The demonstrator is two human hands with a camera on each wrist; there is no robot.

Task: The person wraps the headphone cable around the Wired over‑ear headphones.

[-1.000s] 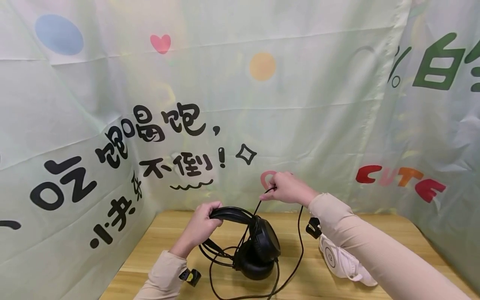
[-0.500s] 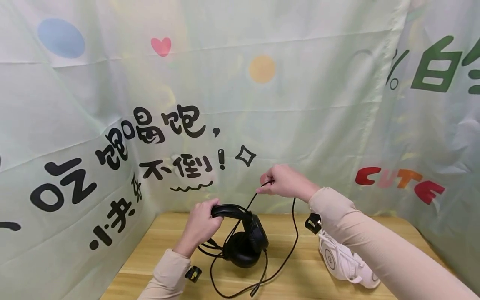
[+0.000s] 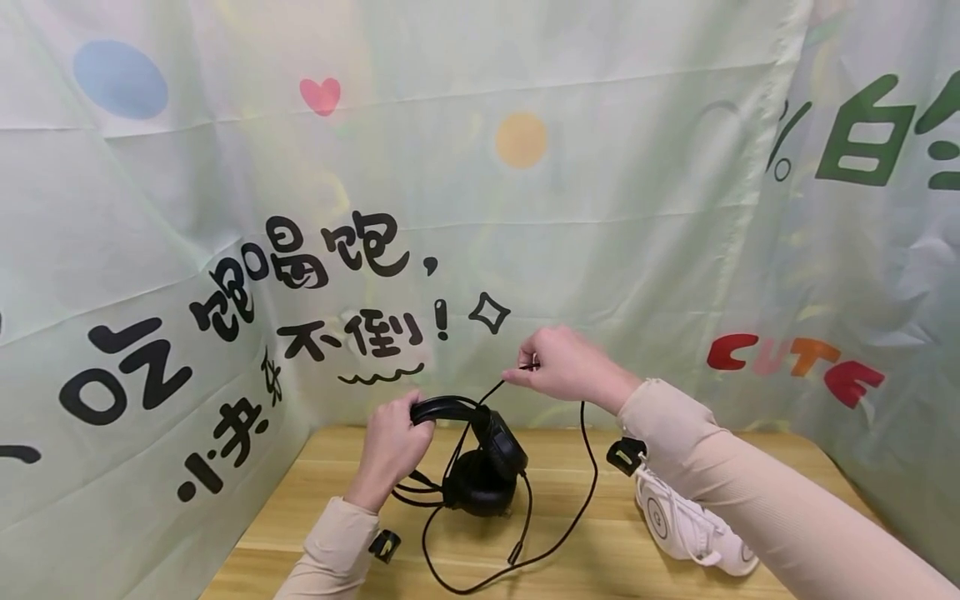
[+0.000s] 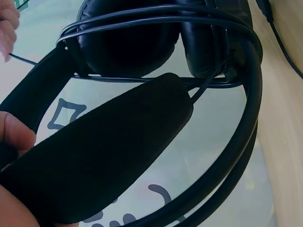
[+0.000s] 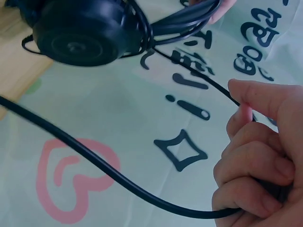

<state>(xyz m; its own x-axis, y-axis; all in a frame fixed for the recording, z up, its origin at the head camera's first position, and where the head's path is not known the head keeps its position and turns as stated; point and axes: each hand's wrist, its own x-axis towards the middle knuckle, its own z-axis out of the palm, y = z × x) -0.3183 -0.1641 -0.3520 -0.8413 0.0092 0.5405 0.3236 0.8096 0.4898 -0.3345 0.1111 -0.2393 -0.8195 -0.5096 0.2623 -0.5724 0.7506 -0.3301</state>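
A black headset (image 3: 483, 487) hangs tilted above the wooden table, its headband held by my left hand (image 3: 393, 442). In the left wrist view the padded headband (image 4: 109, 146) lies between thumb and fingers, and cable loops cross the ear cups (image 4: 128, 42). My right hand (image 3: 566, 367) is raised to the upper right of the headset. It pinches the thin black cable (image 5: 203, 78) between thumb and forefinger, while the other fingers curl round more cable (image 5: 142, 191). From that hand the cable hangs in a wide loop. A microphone boom (image 3: 528, 508) points down from one ear cup.
White headphones (image 3: 686, 521) with their cord lie on the table (image 3: 600, 550) at the right, partly behind my right forearm. A printed cloth (image 3: 615, 250) hangs round the table's back and sides. Each wrist carries a small black camera mount (image 3: 626, 456).
The headset has shifted left and up and turned a little, showing more of its microphone boom. My right hand has moved slightly left and up with the cable.
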